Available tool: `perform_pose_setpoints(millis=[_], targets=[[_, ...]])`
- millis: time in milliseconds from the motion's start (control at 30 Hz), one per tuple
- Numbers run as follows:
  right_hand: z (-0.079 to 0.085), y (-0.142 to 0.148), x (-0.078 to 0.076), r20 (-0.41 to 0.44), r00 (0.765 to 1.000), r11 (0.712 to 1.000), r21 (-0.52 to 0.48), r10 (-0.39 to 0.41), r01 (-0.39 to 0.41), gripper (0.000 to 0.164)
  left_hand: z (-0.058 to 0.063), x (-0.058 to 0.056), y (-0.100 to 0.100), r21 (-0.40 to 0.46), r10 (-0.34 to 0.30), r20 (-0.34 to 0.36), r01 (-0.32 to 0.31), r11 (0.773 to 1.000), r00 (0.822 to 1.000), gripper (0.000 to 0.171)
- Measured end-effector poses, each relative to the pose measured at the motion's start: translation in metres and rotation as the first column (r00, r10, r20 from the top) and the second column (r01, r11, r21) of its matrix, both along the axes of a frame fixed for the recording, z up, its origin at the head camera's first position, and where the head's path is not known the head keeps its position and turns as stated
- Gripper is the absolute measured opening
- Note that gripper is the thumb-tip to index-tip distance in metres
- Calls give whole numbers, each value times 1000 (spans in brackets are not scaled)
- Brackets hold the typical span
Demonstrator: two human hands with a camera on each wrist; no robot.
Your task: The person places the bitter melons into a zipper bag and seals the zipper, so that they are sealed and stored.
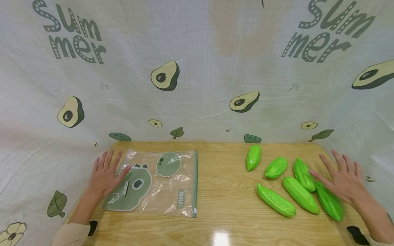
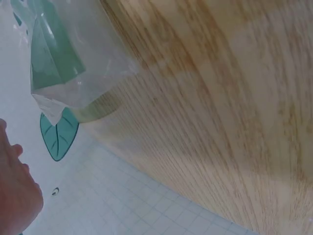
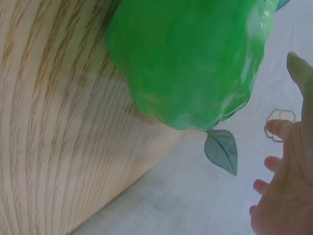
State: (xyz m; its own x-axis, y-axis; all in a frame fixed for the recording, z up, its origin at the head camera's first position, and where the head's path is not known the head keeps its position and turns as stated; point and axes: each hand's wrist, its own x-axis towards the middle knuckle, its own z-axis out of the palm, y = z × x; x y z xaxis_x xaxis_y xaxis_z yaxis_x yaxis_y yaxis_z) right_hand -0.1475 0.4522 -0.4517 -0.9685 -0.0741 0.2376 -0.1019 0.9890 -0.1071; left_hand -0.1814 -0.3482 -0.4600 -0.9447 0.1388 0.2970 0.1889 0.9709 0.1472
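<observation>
A clear zip bag [image 1: 166,191] with a green cartoon monster print lies flat on the left of the table, its green slider edge facing right. My left hand [image 1: 106,176] is spread over the bag's left side, thumb across the monster print. On the right lie several bright green, ridged, gourd-like vegetables [image 1: 301,194] with a glossy surface. My right hand [image 1: 346,181] is spread beside them, its thumb overlapping the rightmost gourds in the head view. In the right wrist view a green gourd [image 3: 186,63] looms close, with the right hand [image 3: 288,171] apart from it. Neither hand grips anything.
The light wood table [image 1: 221,198] has a pale cloth [image 1: 200,102] with avocado and leaf prints hanging behind it and along both sides. Two shorter gourds lie farther back, one near the table's rear edge [image 1: 215,143].
</observation>
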Motion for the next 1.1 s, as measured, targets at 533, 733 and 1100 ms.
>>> perform_pose_setpoints(millis=[533,733,1100], targets=[[2,-8,-3,-294,932,973,-28,210,-228,51,7,3,13,33,-1,-77,4,999,997,67],[4,-16,-4,-395,880,955,-24,263,-296,38,9,6,18,57,-1,-103,7,998,995,60],[10,-30,-2,-422,864,948,-32,274,-316,26,12,11,30,136,19,-34,-14,991,999,58]])
